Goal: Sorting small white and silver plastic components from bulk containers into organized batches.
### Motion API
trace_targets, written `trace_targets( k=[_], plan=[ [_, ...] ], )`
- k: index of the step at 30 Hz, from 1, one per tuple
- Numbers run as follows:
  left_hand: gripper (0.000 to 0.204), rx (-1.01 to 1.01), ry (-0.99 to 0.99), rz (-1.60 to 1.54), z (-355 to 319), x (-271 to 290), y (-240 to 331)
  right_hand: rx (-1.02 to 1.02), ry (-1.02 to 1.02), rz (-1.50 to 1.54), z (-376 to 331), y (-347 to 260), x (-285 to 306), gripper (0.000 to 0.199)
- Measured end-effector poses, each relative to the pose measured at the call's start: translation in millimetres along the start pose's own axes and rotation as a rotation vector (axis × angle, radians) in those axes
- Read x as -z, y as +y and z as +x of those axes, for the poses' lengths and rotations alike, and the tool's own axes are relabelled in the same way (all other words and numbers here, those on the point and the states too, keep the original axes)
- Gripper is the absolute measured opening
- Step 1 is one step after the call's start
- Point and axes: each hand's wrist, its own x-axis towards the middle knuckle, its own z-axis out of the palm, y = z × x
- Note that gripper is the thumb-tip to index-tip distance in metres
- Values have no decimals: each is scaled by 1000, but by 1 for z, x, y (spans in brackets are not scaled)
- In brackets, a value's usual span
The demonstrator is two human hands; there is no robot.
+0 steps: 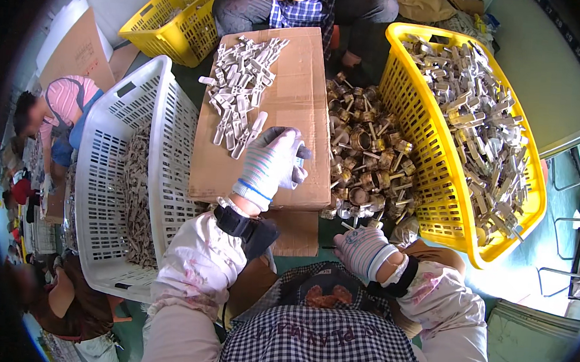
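Observation:
My left hand (276,163), in a striped knit glove with grey-coated fingers, hovers over the cardboard box (301,102). Its fingers are curled together, and what they hold, if anything, is hidden. Just beyond it lies a loose heap of light grey lever-shaped pieces (241,88) on the box top. My right hand (364,250), gloved the same way, is lower and to the right, closed close to my lap. A thin dark tip (329,247) shows beside its fingers; I cannot make out what it belongs to. Round brass-coloured metal parts with stems (372,146) are piled beyond this hand.
A yellow basket (432,130) full of metal parts with levers stands on the right. On the left is a white basket (163,140) of grey pieces. Another yellow basket (160,30) sits far left. One person (273,14) sits opposite; another person (68,111) bends at the left.

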Motion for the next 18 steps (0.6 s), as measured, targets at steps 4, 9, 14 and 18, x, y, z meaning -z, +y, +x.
trace_targets(
  k=[4,9,14,18],
  plan=[
    [10,-9,-25,-114,6,1,6,-1,-73,-50,-1,-3,10,24],
    [26,-82,-52,-131,28,21,1,17,-13,-53,-3,-2,3,25],
    [7,-52,67,-57,40,26,4,-4,-66,-79,-2,-2,3,25],
    [6,-22,95,-192,52,34,1,-6,-33,-73,-3,-1,-1,24]
  ],
)
